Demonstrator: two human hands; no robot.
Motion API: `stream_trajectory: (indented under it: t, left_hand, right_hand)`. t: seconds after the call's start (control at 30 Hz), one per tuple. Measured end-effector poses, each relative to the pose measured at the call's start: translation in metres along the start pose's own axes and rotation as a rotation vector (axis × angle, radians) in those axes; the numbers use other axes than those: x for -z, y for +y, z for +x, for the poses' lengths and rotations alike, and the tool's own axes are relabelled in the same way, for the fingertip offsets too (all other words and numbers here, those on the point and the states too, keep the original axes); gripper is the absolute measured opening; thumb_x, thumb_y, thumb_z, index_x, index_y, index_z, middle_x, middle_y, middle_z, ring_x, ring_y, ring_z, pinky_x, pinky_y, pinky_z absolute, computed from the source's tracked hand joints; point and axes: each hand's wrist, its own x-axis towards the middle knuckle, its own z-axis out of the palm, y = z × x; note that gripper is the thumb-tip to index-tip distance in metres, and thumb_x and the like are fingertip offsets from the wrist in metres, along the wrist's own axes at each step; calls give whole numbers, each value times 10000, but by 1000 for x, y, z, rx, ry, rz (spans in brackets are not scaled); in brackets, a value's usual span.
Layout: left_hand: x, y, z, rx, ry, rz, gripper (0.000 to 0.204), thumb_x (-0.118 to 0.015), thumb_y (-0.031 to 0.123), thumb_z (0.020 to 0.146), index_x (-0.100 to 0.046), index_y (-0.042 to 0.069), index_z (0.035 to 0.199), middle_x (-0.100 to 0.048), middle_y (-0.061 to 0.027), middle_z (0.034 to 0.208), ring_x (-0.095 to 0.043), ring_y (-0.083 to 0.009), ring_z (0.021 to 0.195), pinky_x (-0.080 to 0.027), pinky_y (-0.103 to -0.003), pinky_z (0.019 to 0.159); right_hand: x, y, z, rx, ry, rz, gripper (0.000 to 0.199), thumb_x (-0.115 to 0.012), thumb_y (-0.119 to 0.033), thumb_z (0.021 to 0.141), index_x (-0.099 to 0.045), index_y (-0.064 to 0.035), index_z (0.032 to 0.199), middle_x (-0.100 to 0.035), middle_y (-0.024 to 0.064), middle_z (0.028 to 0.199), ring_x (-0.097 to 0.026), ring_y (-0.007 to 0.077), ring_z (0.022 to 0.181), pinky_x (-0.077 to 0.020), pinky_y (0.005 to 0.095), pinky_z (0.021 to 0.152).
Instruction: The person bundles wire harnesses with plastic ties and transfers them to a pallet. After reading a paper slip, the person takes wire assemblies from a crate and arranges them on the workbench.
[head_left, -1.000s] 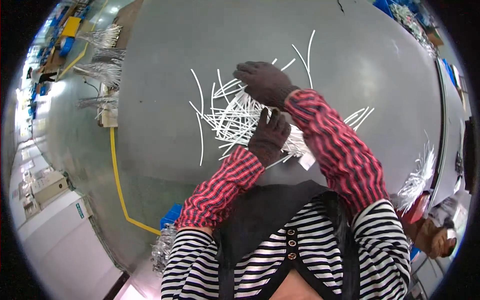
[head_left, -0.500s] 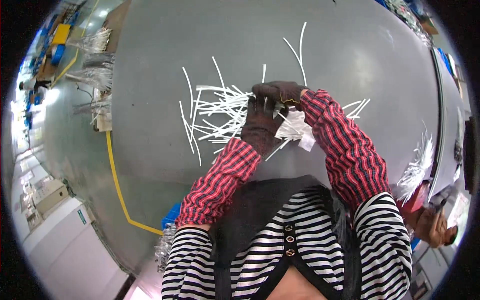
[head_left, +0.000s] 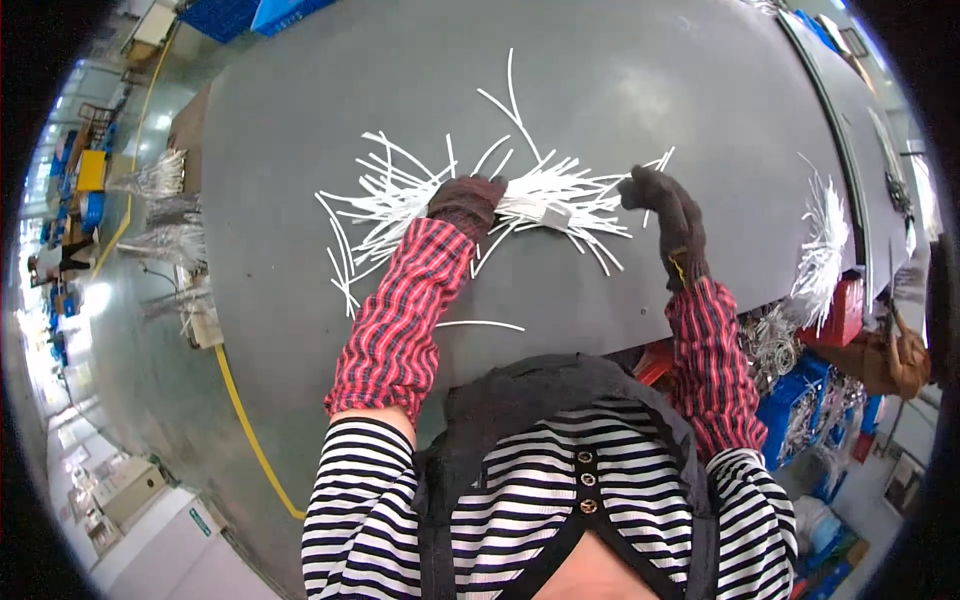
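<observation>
A loose bundle of thin white wire-like strips [head_left: 395, 205] is spread across the grey table. My left hand [head_left: 467, 205], in a dark glove, is closed over the middle of it, strips fanning out on both sides. A small pale grey piece [head_left: 556, 216] lies on the right half. At the bundle's right ends is my gloved right hand [head_left: 672, 220], its fingers bent together. A few strip ends show above and below those fingers; whether they are gripped is hidden.
Forked loose strips [head_left: 513, 110] lie beyond the bundle, and a single strip [head_left: 480, 324] lies nearer me. Another white bunch [head_left: 824, 245] rests at the table's right edge. Blue crates [head_left: 795, 400] with silvery contents stand below at right.
My hands were together over the strips; now the right is apart, off to the right. The strips fan out on both sides of my left hand. The view has shifted.
</observation>
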Motion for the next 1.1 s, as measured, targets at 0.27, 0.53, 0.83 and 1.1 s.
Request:
stream_trajectory:
  t: [0.27, 0.53, 0.83, 1.1]
  left_hand:
    - [131, 18, -12, -36, 144, 17, 466, -673, 183, 841, -542, 126, 1284, -628, -178, 1190, -605, -361, 1147, -513, -473, 954]
    - [225, 60, -58, -26, 342, 95, 323, -666, 176, 831, -561, 77, 1119, -657, -198, 1034, -646, -404, 998, -538, -511, 827]
    - [255, 118, -122, 157, 418, 326, 475, -678, 208, 823, -560, 141, 1278, -670, -176, 1085, -661, -364, 1016, -542, -491, 851]
    - [281, 235, -199, 629, 166, 252, 574, -688, 185, 777, -534, 34, 1309, -629, -244, 1199, -612, -385, 1127, -499, -472, 948]
  right_hand:
    - [52, -6, -75, 51, 189, -67, 418, -510, -306, 1017, -627, 49, 1203, -725, 171, 996, -692, 237, 889, -531, 364, 867]
    - [78, 12, -78, 51, -19, -17, 385, -482, -249, 1024, -613, 61, 1212, -722, 173, 987, -690, 226, 883, -534, 351, 855]
    - [103, 50, -55, -46, -402, 35, 393, -491, -265, 1017, -620, 56, 1203, -723, 179, 983, -688, 229, 886, -525, 355, 871]
    - [109, 64, -9, -80, -841, 137, 466, -461, -327, 1027, -599, 80, 1209, -712, 198, 994, -696, 249, 882, -545, 361, 844]
